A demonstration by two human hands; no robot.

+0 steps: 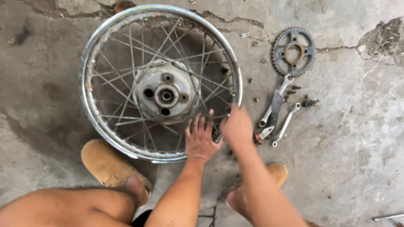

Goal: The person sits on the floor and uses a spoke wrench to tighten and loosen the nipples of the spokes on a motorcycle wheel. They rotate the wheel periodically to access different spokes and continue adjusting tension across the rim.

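Note:
A spoked motorcycle wheel rim [90, 59] lies flat on the concrete floor, its hub [166, 94] facing up. My left hand [201, 136] rests flat on the spokes at the rim's lower right, fingers spread. My right hand [237, 126] is just right of it at the rim's edge, blurred; a small dark tool shows between the hands, and I cannot tell whether the right hand grips it.
A toothed sprocket [293, 51] lies at the right. Below it are two wrenches [275, 101] [287, 124], pliers with red handles [263, 134], and small bolts [309, 102]. My feet wear tan shoes [107, 164] [277, 172]. A metal rod [387, 217] lies at bottom right.

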